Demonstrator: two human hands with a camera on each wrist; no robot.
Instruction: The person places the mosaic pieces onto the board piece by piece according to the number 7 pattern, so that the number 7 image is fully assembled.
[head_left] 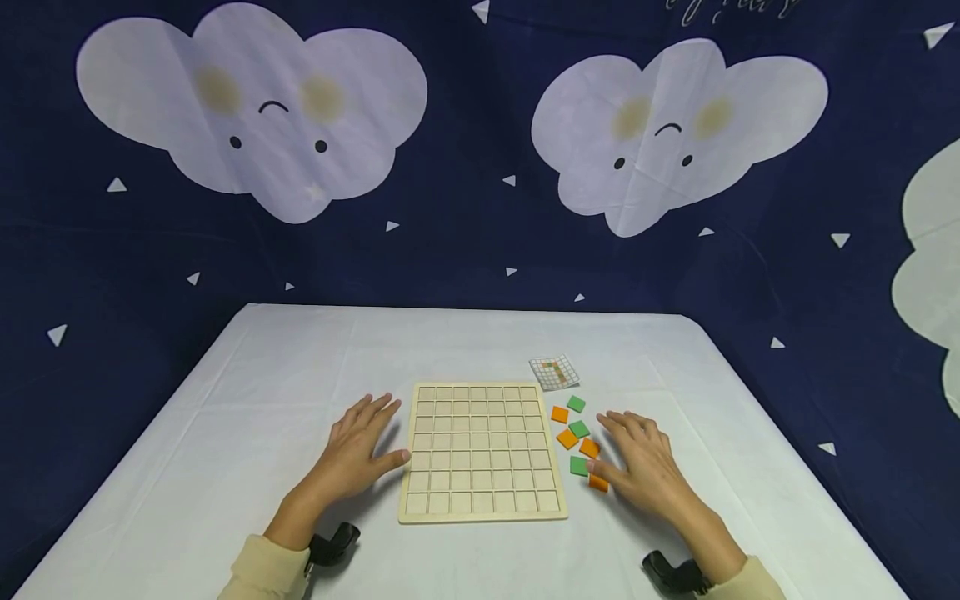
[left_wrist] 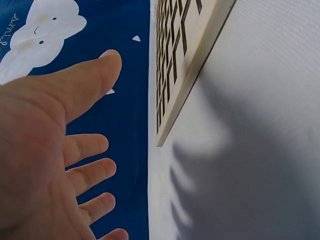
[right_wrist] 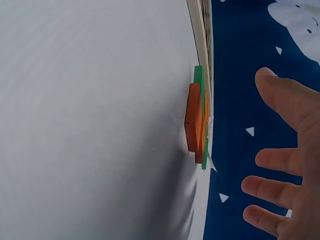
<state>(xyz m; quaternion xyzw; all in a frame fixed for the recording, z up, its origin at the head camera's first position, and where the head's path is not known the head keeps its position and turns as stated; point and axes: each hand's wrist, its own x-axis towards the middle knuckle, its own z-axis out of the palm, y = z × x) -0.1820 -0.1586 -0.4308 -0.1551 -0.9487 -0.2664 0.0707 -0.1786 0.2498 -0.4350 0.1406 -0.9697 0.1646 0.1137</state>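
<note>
Tiles [head_left: 579,429] lie beside the board [head_left: 481,442], near right fingers [head_left: 616,428].

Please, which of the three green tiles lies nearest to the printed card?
It is the top green tile in the head view. The middle green tile and the bottom green tile lie farther from the printed card.

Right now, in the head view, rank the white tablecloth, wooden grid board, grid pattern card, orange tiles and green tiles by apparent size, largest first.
1. White tablecloth
2. Wooden grid board
3. Grid pattern card
4. Orange tiles and green tiles: individually too alike to rank.
</note>
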